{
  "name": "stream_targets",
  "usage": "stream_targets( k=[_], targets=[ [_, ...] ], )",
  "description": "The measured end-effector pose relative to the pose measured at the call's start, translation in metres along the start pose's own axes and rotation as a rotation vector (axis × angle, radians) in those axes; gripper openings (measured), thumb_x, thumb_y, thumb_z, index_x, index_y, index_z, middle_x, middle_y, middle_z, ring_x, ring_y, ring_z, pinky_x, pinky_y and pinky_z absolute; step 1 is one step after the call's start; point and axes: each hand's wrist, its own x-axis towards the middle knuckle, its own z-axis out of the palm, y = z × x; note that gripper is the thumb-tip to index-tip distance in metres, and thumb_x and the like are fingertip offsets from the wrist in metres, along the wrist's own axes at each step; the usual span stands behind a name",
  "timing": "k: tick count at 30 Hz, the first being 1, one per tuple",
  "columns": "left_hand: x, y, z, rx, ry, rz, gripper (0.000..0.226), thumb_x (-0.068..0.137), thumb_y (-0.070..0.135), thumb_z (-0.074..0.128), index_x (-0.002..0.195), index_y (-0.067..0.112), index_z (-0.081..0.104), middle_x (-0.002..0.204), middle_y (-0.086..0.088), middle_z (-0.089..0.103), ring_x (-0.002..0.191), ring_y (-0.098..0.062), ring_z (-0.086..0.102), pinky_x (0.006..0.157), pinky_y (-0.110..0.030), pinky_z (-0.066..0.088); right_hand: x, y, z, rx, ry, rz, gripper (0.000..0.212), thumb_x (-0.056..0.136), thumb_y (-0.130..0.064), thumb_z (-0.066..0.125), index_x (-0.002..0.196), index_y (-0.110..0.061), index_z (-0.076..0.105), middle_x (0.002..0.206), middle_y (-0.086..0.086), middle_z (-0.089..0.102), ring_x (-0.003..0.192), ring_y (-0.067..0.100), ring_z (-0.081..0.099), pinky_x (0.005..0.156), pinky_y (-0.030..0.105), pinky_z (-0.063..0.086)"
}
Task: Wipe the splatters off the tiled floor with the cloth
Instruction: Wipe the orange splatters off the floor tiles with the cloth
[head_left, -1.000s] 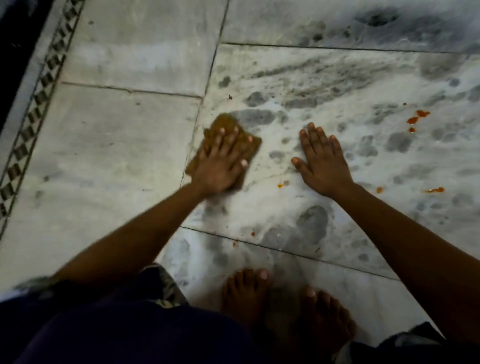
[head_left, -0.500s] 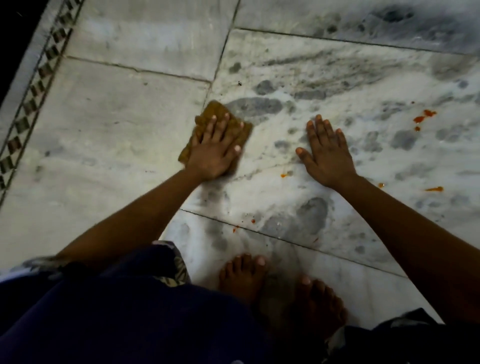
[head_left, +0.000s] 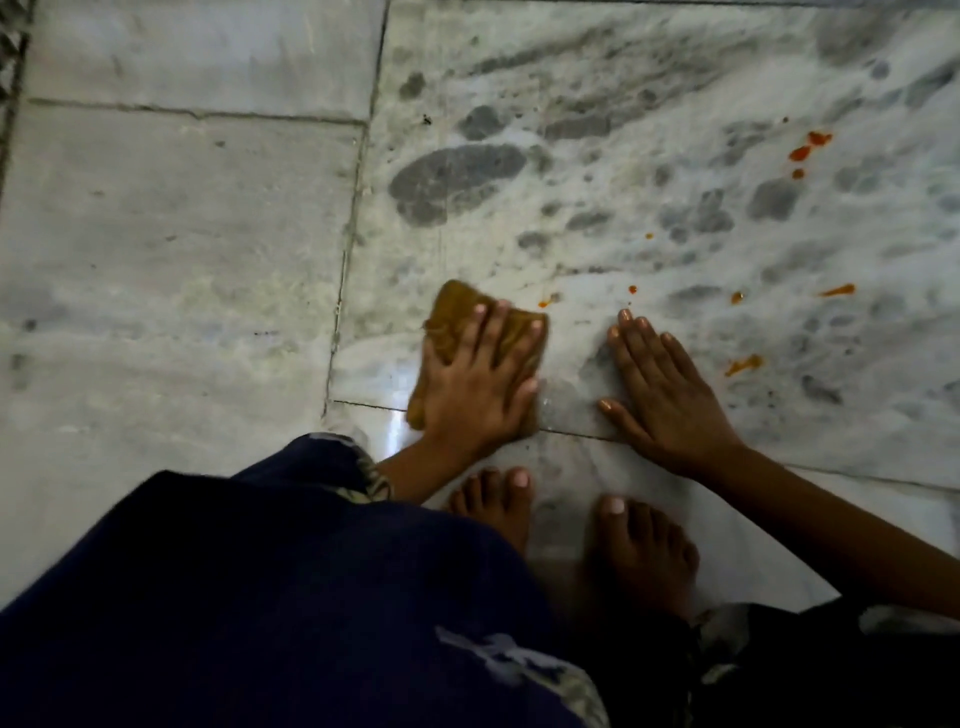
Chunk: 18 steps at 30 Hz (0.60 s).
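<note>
My left hand (head_left: 480, 382) lies flat on a folded brown cloth (head_left: 457, 312), pressing it onto the grey-white marble tile floor (head_left: 182, 249) near a grout joint. To its right, my right hand (head_left: 662, 389) rests palm down on the bare tile, fingers spread, holding nothing. Orange-red splatters dot the tile: a small one (head_left: 545, 302) just beyond the cloth, others at the right (head_left: 744, 365) (head_left: 837, 290), and a cluster farther off (head_left: 808, 148).
My bare feet (head_left: 641, 553) stand just behind the hands, with dark blue clothing (head_left: 260, 597) filling the lower left. A patterned border strip (head_left: 13, 47) runs along the far left edge. Dark grey marks vein the right-hand tile.
My left hand has drawn the cloth back toward my feet and rightward, down to the grout joint. The view has tilted down and closer; my right hand stays planted.
</note>
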Motion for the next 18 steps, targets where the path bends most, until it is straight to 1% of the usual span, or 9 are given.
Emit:
stream_targets(
  k=[2, 5, 7, 8, 10, 12, 14, 16, 18],
  targets=[
    [0.013, 0.012, -0.001, 0.007, 0.012, 0.053, 0.057, 0.091, 0.051, 0.029, 0.145, 0.033, 0.026, 0.153, -0.007, 0.028, 0.140, -0.025, 0.018, 0.100, -0.060, 0.019, -0.001, 0.001, -0.002, -0.042, 0.002, -0.015, 0.069, 0.097, -0.049, 0.019, 0.146, 0.000, 0.021, 0.153, 0.019, 0.019, 0.143, 0.025, 0.014, 0.116, 0.038, 0.011],
    [0.006, -0.025, -0.002, 0.032, 0.019, 0.046, 0.056, 0.091, 0.048, 0.026, 0.145, 0.031, 0.025, 0.154, -0.010, 0.028, 0.141, -0.026, 0.016, 0.104, -0.054, 0.009, -0.001, 0.008, -0.008, -0.098, 0.016, -0.023, 0.069, 0.097, -0.048, 0.022, 0.145, 0.002, 0.024, 0.152, 0.021, 0.022, 0.142, 0.027, 0.017, 0.116, 0.037, 0.011],
    [-0.006, -0.064, 0.000, 0.010, 0.061, -0.072, 0.057, 0.092, 0.046, 0.023, 0.147, 0.029, 0.021, 0.155, -0.011, 0.023, 0.143, -0.027, 0.014, 0.107, -0.056, 0.005, -0.005, 0.011, -0.011, -0.102, 0.048, 0.009, 0.069, 0.097, -0.047, 0.023, 0.145, 0.002, 0.023, 0.153, 0.020, 0.020, 0.143, 0.027, 0.015, 0.116, 0.038, 0.010],
    [-0.013, -0.076, 0.000, 0.015, 0.066, -0.148, 0.058, 0.093, 0.046, 0.021, 0.147, 0.027, 0.020, 0.156, -0.012, 0.020, 0.143, -0.029, 0.014, 0.107, -0.061, 0.007, -0.007, 0.012, -0.010, -0.093, 0.053, 0.033, 0.069, 0.097, -0.047, 0.023, 0.145, 0.002, 0.022, 0.153, 0.020, 0.018, 0.143, 0.027, 0.015, 0.116, 0.038, 0.011],
    [-0.023, -0.071, 0.000, 0.064, 0.071, -0.233, 0.059, 0.095, 0.049, 0.014, 0.148, 0.023, 0.020, 0.155, -0.014, 0.023, 0.142, -0.032, 0.019, 0.103, -0.068, 0.015, -0.014, 0.013, -0.007, -0.080, 0.042, 0.076, 0.070, 0.096, -0.047, 0.022, 0.146, 0.002, 0.020, 0.153, 0.020, 0.018, 0.143, 0.027, 0.015, 0.116, 0.039, 0.010],
    [-0.026, -0.039, 0.002, 0.074, 0.046, -0.179, 0.060, 0.095, 0.052, 0.012, 0.146, 0.021, 0.022, 0.151, -0.016, 0.031, 0.139, -0.034, 0.028, 0.097, -0.070, 0.024, -0.018, 0.009, -0.001, -0.072, 0.018, 0.083, 0.070, 0.097, -0.048, 0.019, 0.145, 0.002, 0.020, 0.153, 0.021, 0.019, 0.143, 0.028, 0.015, 0.116, 0.039, 0.010],
    [-0.017, -0.001, 0.006, 0.036, 0.028, -0.023, 0.058, 0.093, 0.051, 0.022, 0.145, 0.024, 0.024, 0.149, -0.015, 0.035, 0.137, -0.032, 0.027, 0.096, -0.069, 0.026, -0.019, 0.002, 0.005, -0.047, 0.002, 0.083, 0.070, 0.097, -0.050, 0.019, 0.146, 0.001, 0.020, 0.153, 0.020, 0.018, 0.143, 0.027, 0.015, 0.117, 0.039, 0.010],
    [0.008, 0.026, 0.006, 0.010, 0.034, 0.102, 0.058, 0.092, 0.050, 0.026, 0.145, 0.027, 0.025, 0.151, -0.013, 0.033, 0.139, -0.029, 0.022, 0.101, -0.064, 0.020, -0.018, -0.004, 0.010, -0.025, 0.009, 0.094, 0.071, 0.096, -0.051, 0.022, 0.146, 0.000, 0.019, 0.154, 0.018, 0.017, 0.143, 0.025, 0.013, 0.117, 0.038, 0.009],
    [0.038, 0.029, 0.002, 0.004, 0.044, 0.120, 0.058, 0.092, 0.049, 0.025, 0.146, 0.027, 0.026, 0.153, -0.012, 0.028, 0.141, -0.029, 0.020, 0.105, -0.059, 0.013, -0.018, -0.007, 0.012, -0.018, 0.014, 0.114, 0.072, 0.095, -0.051, 0.024, 0.146, -0.001, 0.016, 0.154, 0.017, 0.016, 0.144, 0.024, 0.011, 0.117, 0.038, 0.008]
  ],
)
